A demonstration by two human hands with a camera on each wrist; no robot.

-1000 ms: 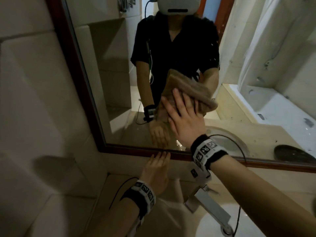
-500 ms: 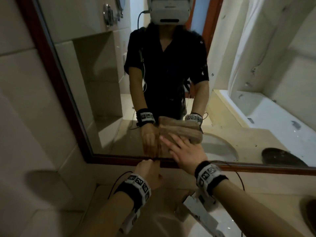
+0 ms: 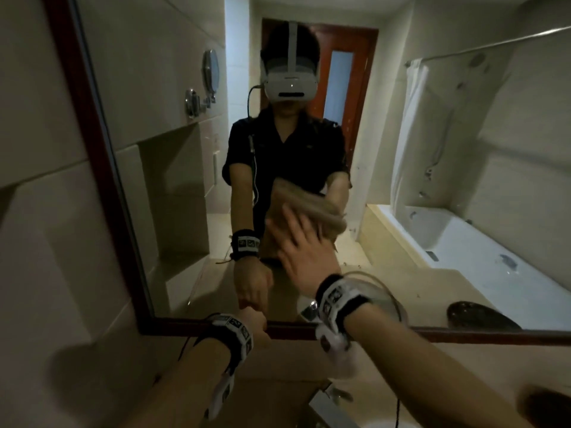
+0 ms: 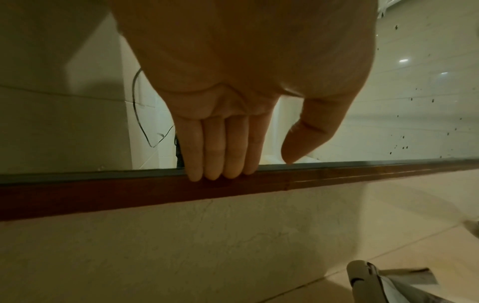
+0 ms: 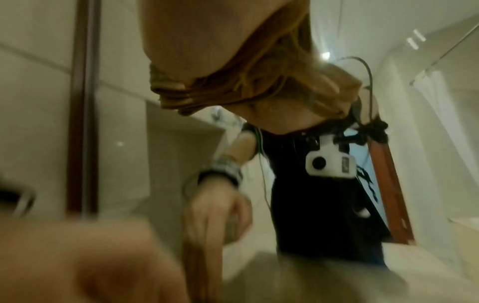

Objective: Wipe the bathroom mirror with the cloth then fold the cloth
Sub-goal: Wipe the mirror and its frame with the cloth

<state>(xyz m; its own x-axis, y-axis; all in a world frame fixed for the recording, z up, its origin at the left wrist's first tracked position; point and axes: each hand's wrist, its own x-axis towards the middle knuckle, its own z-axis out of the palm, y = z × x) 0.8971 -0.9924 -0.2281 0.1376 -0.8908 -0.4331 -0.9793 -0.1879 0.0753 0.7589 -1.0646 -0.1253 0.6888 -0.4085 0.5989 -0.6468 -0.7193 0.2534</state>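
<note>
Here the right hand (image 3: 304, 257) presses a brown cloth (image 3: 312, 202) flat against the glass of the bathroom mirror (image 3: 432, 149), roughly at the middle of the pane and well above its lower edge. Its fingers (image 3: 293, 233) lie straight and spread over the cloth, blurred in the head view. In the right wrist view the cloth (image 5: 233, 82) is bunched in folds against the glass under the hand, which is too blurred there to read further.

The left hand (image 4: 233, 92) rests at the bottom of the mirror, its four fingers (image 4: 217, 147) straight and pressed together, their tips touching the dark red wooden frame (image 4: 337, 178); the thumb stands apart to the side, its tip at the edge of the glass. In the head view this hand (image 3: 253, 322) sits on the lower rail of the frame (image 3: 463, 335), left of the right forearm.

Below the frame lies a beige worktop (image 4: 207, 256), with a chrome tap (image 3: 327, 400) near its lower edge. The glass reflects a white bathtub (image 3: 463, 257) and shower curtain (image 3: 408, 134).
</note>
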